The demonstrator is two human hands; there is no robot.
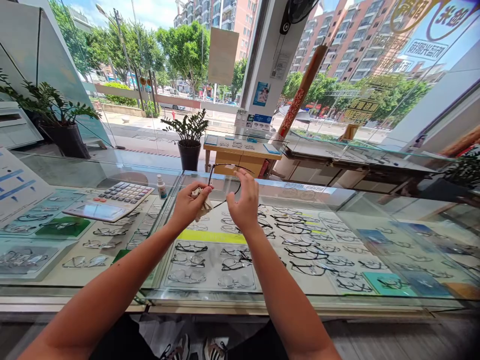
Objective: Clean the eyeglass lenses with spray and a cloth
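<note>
At the picture's centre, the left hand (pixel 188 202) pinches a crumpled cloth (pixel 204 210) and one side of the dark-rimmed glasses (pixel 224 165), the right hand (pixel 244 201) the other, so uneven finger pressure could bend them.

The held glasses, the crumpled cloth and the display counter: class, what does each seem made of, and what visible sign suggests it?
Glasses: dark, thin frame, perhaps plastic or coated metal; too small to tell.
Cloth: probably soft, matte fabric, since it bunches into folds in the left hand.
Display counter: apparently smooth, glossy glass, being see-through with reflections and greenish edges.
</note>
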